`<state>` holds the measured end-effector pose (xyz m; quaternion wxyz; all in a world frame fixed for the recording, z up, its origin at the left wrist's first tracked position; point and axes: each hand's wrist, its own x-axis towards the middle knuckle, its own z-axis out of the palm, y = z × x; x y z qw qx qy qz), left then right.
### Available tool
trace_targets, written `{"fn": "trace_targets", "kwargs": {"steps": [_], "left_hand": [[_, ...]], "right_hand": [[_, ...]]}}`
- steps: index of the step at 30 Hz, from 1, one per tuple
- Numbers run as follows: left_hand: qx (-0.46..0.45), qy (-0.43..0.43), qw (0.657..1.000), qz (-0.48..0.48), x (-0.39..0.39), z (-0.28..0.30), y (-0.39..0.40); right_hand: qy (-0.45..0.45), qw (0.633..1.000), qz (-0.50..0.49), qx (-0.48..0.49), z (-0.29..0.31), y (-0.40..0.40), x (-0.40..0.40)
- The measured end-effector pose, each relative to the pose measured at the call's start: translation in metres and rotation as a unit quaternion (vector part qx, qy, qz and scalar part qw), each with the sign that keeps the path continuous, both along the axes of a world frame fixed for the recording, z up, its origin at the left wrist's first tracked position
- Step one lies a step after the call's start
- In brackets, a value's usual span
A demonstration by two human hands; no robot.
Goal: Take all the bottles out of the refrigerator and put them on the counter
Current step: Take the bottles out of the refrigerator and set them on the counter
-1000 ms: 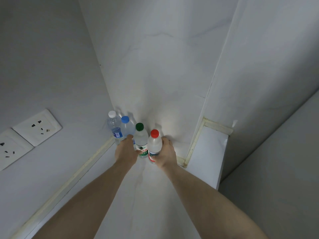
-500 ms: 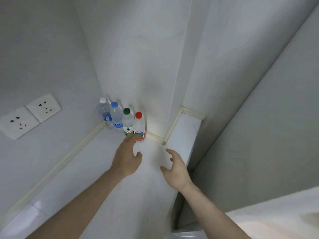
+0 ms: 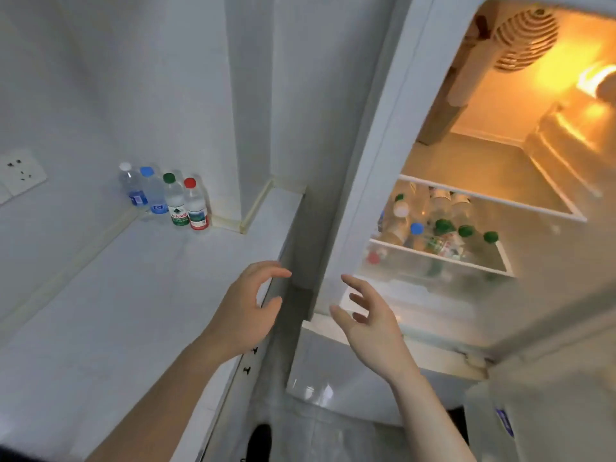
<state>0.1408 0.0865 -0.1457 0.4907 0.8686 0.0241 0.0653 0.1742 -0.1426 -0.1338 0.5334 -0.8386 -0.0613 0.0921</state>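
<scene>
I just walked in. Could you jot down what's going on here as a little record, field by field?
place: kitchen corner, white counter beside an open refrigerator
bottles on counter: four upright in the corner, caps white, blue, green, red
bottles in refrigerator: a crowd on the middle shelf, mostly green caps; number unclear
left hand: empty, fingers loosely curled, over the counter edge
right hand: empty, fingers spread, in front of the refrigerator
job status: unfinished

I can't read a single word here. The green-capped bottle [image 3: 175,201] and the red-capped bottle [image 3: 196,205] on my counter [image 3: 100,311] carry labels with print too blurred to make out, and so does the blue sticker [image 3: 502,421] at lower right.
</scene>
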Motion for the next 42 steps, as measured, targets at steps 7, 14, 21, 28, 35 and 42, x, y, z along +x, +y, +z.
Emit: {"fn": "trace_targets", "kwargs": {"steps": [7, 14, 21, 28, 35, 42], "left_hand": [[-0.002, -0.023, 0.995, -0.097, -0.04, 0.029, -0.084], [0.029, -0.053, 0.979, -0.197, -0.032, 0.053, -0.131], [0.036, -0.062, 0.957, -0.28, -0.003, 0.067, -0.155], [0.053, -0.081, 0.94, -0.328, 0.025, 0.078, -0.172], [0.086, -0.084, 0.942, -0.314, 0.069, 0.076, -0.17], [0.056, -0.051, 0.96, -0.27, 0.121, 0.075, -0.178]], "right_hand": [[-0.058, 0.995, -0.081, -0.003, 0.035, -0.086, -0.084], [-0.1, 0.976, -0.193, -0.015, 0.057, -0.143, -0.131], [-0.134, 0.951, -0.279, -0.022, 0.073, -0.163, -0.148], [-0.191, 0.931, -0.307, -0.06, 0.093, -0.171, -0.137], [-0.193, 0.938, -0.271, -0.095, 0.102, -0.159, -0.093], [-0.148, 0.953, -0.247, -0.09, 0.097, -0.164, -0.029]]}}
